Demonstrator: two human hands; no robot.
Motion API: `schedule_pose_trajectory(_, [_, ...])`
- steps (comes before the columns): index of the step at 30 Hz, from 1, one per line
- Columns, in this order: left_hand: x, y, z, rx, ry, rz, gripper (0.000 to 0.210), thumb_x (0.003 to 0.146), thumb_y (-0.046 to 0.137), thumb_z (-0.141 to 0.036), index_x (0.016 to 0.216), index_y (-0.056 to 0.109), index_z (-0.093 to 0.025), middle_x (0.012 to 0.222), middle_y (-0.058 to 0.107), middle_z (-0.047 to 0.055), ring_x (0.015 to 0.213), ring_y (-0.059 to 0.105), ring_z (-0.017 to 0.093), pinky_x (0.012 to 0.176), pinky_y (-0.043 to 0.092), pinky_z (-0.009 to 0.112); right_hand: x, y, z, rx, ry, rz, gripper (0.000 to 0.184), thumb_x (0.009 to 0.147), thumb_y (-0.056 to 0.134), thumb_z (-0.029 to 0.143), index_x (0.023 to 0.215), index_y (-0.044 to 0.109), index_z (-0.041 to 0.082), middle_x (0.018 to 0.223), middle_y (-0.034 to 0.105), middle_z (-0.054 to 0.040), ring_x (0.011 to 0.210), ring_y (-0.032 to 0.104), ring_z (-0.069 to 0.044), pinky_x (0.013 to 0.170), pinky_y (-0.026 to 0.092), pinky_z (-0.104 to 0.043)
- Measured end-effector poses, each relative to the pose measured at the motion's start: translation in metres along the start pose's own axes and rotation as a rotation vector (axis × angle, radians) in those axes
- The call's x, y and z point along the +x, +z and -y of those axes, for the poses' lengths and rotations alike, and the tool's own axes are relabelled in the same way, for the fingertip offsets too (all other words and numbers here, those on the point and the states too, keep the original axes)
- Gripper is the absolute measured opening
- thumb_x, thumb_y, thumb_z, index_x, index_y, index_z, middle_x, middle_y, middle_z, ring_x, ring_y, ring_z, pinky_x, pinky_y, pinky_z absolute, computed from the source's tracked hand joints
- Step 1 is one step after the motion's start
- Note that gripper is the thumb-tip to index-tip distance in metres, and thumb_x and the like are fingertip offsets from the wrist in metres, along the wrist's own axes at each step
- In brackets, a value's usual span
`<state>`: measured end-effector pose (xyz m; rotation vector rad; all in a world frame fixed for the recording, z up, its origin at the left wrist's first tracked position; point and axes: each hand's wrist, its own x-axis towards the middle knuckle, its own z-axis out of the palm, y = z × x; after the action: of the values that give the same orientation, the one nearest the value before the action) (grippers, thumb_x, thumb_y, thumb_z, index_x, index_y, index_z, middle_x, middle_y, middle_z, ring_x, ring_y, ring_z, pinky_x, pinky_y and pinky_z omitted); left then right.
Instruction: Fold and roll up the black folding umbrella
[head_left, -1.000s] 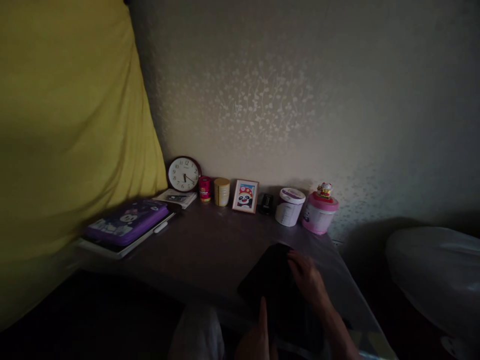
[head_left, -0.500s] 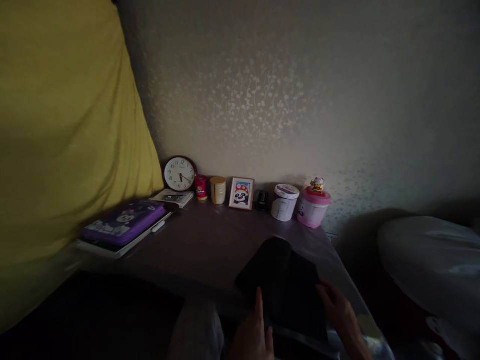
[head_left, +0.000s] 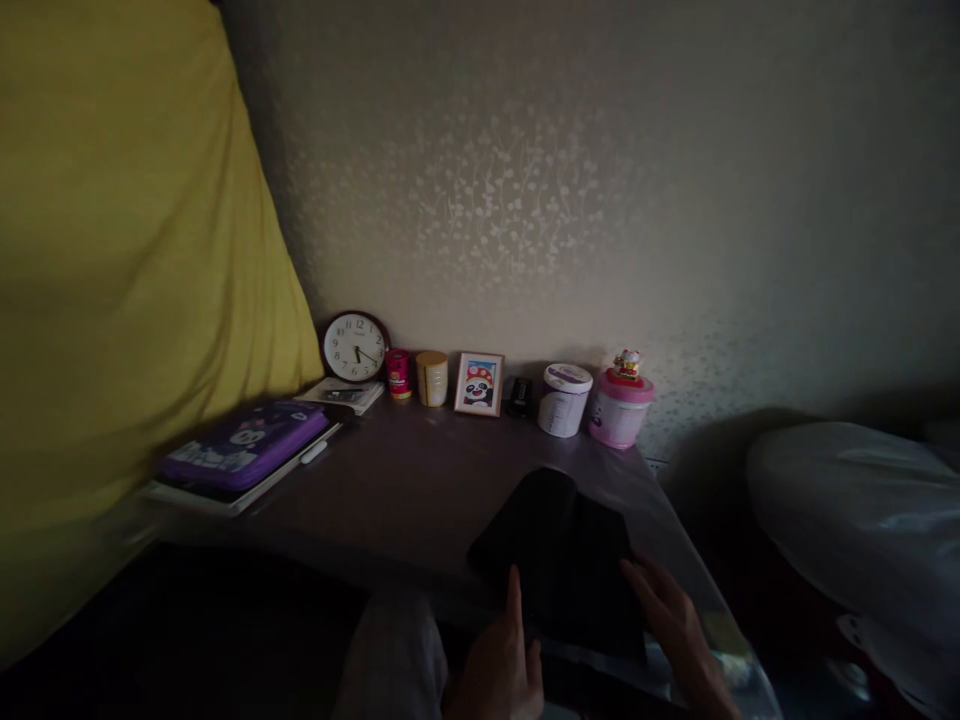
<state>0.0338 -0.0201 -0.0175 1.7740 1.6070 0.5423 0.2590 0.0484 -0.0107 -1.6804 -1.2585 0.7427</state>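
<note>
A dark black piece that looks like folded cloth (head_left: 577, 570) lies on the near right part of the table, with a crease or raised fold down its middle. My left hand (head_left: 501, 660) is at its near left edge, index finger stretched out against it and thumb apart; the other fingers are hidden. At the right edge, my right hand (head_left: 671, 615) pinches the black cloth between thumb and fingers. Dim light hides the cloth's details.
Along the wall stand a round clock (head_left: 355, 346), a red can (head_left: 399, 374), a yellow-lidded jar (head_left: 432, 380), a framed panda picture (head_left: 479, 384), a white tub (head_left: 564, 400) and a pink tub (head_left: 621, 415) topped by a lucky cat figurine (head_left: 626, 365). A purple case (head_left: 247, 445) lies left.
The view has shifted slightly. Both hands keep their places at the black cloth, and my right hand has moved slightly left along with its edge.
</note>
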Motion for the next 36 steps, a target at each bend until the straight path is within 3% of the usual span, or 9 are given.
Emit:
schedule_pose_trajectory(5, [0.001, 0.000, 0.002, 0.000, -0.003, -0.002, 0.071, 0.084, 0.036, -0.023, 0.141, -0.006, -0.014, 0.121, 0.056, 0.011, 0.102, 0.058, 0.020, 0.083, 0.043, 0.027, 0.001, 0.001, -0.005, 0.077, 0.029, 0.005, 0.059, 0.061, 0.061, 0.053, 0.104, 0.059, 0.014, 0.088, 0.069, -0.0071, 0.086, 0.063, -0.025, 0.067, 0.051, -0.029])
schedule_pose_trajectory(10, [0.000, 0.000, 0.002, 0.001, -0.046, 0.002, 0.069, 0.085, 0.036, -0.024, 0.141, -0.004, -0.016, 0.119, 0.058, 0.009, 0.099, 0.059, 0.017, 0.082, 0.042, 0.023, 0.009, 0.000, -0.010, 0.070, 0.112, 0.005, 0.059, 0.060, 0.058, 0.057, 0.098, 0.063, 0.012, 0.086, 0.069, -0.0085, 0.081, 0.063, -0.025, 0.057, 0.049, -0.028])
schedule_pose_trajectory(22, [-0.001, -0.003, 0.000, 0.016, -0.070, 0.018, 0.066, 0.087, 0.035, -0.024, 0.141, -0.001, -0.016, 0.129, 0.050, 0.008, 0.106, 0.056, 0.014, 0.085, 0.039, 0.019, 0.006, 0.011, -0.002, 0.026, -0.039, -0.064, 0.048, 0.066, 0.055, 0.055, 0.083, 0.067, 0.012, 0.071, 0.065, -0.0048, 0.071, 0.058, -0.021, 0.060, 0.044, -0.027])
schedule_pose_trajectory(25, [0.001, -0.003, 0.000, 0.002, -0.077, 0.033, 0.066, 0.087, 0.035, -0.024, 0.141, -0.002, -0.017, 0.129, 0.051, 0.009, 0.106, 0.056, 0.015, 0.084, 0.040, 0.019, 0.009, 0.012, 0.009, 0.052, -0.088, -0.088, 0.048, 0.066, 0.056, 0.056, 0.085, 0.066, 0.012, 0.075, 0.066, -0.0050, 0.073, 0.058, -0.021, 0.062, 0.043, -0.027])
schedule_pose_trajectory(30, [0.003, 0.000, 0.003, -0.024, -0.055, 0.015, 0.069, 0.086, 0.037, -0.021, 0.141, -0.004, -0.016, 0.128, 0.051, 0.010, 0.107, 0.056, 0.015, 0.085, 0.040, 0.020, 0.014, 0.018, 0.043, 0.129, -0.164, -0.004, 0.051, 0.071, 0.053, 0.056, 0.093, 0.064, 0.011, 0.074, 0.064, -0.0042, 0.070, 0.055, -0.019, 0.059, 0.041, -0.025])
schedule_pose_trajectory(36, [0.006, 0.001, 0.007, -0.008, -0.040, 0.031, 0.071, 0.085, 0.037, -0.020, 0.140, -0.007, -0.013, 0.123, 0.055, 0.011, 0.104, 0.058, 0.016, 0.083, 0.041, 0.021, 0.027, 0.050, 0.069, 0.136, -0.224, 0.031, 0.053, 0.070, 0.055, 0.052, 0.099, 0.061, 0.008, 0.070, 0.061, -0.0039, 0.066, 0.053, -0.017, 0.058, 0.040, -0.025])
